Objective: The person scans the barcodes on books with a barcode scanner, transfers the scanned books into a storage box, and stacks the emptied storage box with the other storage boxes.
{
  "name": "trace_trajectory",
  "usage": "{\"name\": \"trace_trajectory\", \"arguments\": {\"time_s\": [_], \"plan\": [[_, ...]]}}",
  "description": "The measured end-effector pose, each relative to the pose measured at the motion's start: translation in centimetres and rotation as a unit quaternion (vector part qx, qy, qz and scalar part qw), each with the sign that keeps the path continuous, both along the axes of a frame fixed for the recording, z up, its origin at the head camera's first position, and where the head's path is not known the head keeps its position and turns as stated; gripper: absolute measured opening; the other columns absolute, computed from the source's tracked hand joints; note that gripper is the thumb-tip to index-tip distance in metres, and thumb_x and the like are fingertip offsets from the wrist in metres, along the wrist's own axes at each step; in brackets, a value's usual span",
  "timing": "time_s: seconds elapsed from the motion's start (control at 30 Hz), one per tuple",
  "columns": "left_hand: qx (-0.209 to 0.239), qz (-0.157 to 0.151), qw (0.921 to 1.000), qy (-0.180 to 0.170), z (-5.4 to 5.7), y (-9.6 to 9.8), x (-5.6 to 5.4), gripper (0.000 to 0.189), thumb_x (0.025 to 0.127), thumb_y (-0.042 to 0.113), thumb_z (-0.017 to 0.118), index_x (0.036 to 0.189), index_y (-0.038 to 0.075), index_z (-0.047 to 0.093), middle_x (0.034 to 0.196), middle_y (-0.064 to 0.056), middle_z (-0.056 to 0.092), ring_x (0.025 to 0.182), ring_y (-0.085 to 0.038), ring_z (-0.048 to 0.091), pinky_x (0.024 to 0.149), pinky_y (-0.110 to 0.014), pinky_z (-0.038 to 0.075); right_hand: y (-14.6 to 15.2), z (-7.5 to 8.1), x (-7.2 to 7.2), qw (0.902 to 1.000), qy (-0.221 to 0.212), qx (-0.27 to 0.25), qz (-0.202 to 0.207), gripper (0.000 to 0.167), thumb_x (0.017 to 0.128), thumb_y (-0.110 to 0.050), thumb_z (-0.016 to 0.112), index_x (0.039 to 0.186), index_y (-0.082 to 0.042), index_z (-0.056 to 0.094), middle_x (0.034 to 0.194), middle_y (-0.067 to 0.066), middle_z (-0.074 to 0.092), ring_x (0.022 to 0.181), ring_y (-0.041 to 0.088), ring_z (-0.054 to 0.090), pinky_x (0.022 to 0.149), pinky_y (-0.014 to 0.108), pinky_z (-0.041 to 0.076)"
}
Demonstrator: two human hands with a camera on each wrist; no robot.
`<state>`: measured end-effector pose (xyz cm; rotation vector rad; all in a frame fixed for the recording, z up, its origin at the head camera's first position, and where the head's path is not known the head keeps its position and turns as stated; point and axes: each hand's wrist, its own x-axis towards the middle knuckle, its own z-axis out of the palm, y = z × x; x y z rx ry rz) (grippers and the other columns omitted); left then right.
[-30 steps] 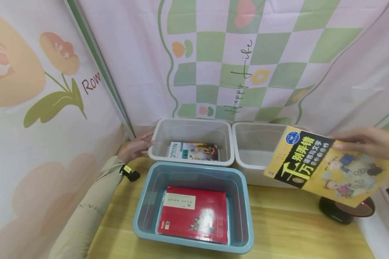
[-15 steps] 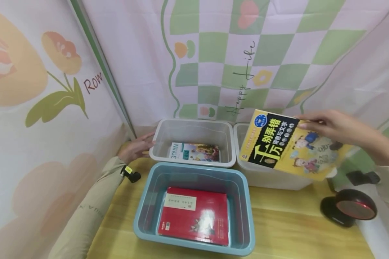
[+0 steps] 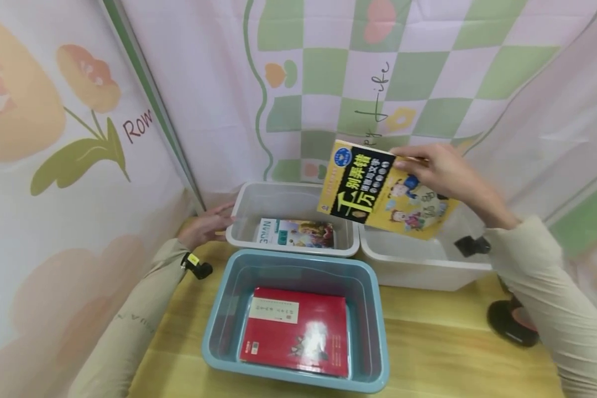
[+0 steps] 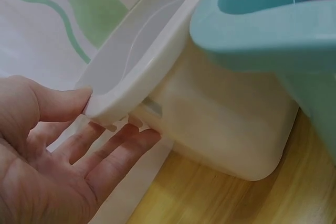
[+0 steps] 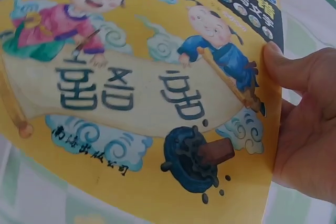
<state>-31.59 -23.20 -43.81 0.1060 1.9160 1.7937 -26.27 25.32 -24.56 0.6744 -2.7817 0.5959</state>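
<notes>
My right hand (image 3: 440, 168) pinches a yellow picture book (image 3: 378, 188) by its top edge, thumb on the front cover. The book hangs tilted above the two white bins, its left part over the left one. In the right wrist view, the yellow book (image 5: 142, 103) fills most of the frame. My left hand (image 3: 206, 226) holds the left end of the left white bin (image 3: 231, 235); in the left wrist view its thumb lies on the rim and the fingers are under it. Inside that bin lies a book with a colourful cover (image 3: 303, 233).
A blue bin (image 3: 214, 331) with a red book (image 3: 298, 331) in it stands in front. The right white bin (image 3: 418, 271) adjoins the left one. A black round device (image 3: 512, 323) sits at the table's right. A patterned curtain (image 3: 323, 72) hangs close behind the bins.
My right hand has carried the yellow book leftward and up, from the right side to over the white bins. My left hand stays at the left white bin's end.
</notes>
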Motion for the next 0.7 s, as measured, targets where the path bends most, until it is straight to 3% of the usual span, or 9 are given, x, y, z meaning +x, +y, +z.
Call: {"name": "trace_trajectory", "arguments": {"time_s": [0.17, 0.3, 0.47, 0.7], "plan": [[-0.001, -0.022, 0.9995, 0.021, 0.1, -0.1, -0.1, 0.072, 0.108, 0.007, 0.049, 0.170, 0.017, 0.014, 0.168, -0.026, 0.028, 0.150, -0.049, 0.033, 0.108, -0.054, 0.050, -3.8, -1.4, -2.3, 0.9991, -0.021, -0.029, 0.021, 0.034, 0.104, -0.014, 0.066, 0.135, -0.001, 0.069, 0.118, 0.027, 0.074, 0.081, 0.031, 0.075, 0.062, 0.022, 0.056], [-0.019, -0.036, 0.9980, 0.049, 0.1, -0.1, -0.3, 0.077, 0.106, 0.007, 0.050, 0.170, 0.016, 0.008, 0.171, -0.025, 0.024, 0.148, -0.054, 0.034, 0.111, -0.062, 0.046, -6.4, -3.2, -4.0, 0.9984, -0.004, -0.047, 0.031, 0.031, 0.103, -0.013, 0.068, 0.132, -0.003, 0.072, 0.119, 0.021, 0.076, 0.083, 0.030, 0.076, 0.068, 0.035, 0.062], [-0.014, -0.035, 0.9987, 0.034, 0.2, 0.2, -0.4, 0.079, 0.105, 0.004, 0.052, 0.170, 0.014, 0.006, 0.171, -0.027, 0.021, 0.147, -0.056, 0.032, 0.111, -0.063, 0.045, -9.5, -4.9, -5.4, 0.9967, 0.013, -0.062, 0.051, 0.030, 0.102, -0.014, 0.070, 0.130, -0.005, 0.074, 0.122, 0.016, 0.076, 0.089, 0.029, 0.077, 0.078, 0.044, 0.063], [-0.034, -0.009, 0.9994, -0.007, 0.2, 0.9, -0.6, 0.077, 0.107, 0.003, 0.050, 0.170, 0.017, 0.008, 0.172, -0.024, 0.019, 0.150, -0.053, 0.031, 0.115, -0.064, 0.042, -13.3, -6.4, -6.2, 0.9950, -0.027, -0.061, 0.074, 0.030, 0.103, -0.015, 0.068, 0.132, -0.008, 0.072, 0.132, 0.012, 0.073, 0.093, 0.025, 0.072, 0.089, 0.041, 0.061]]}}
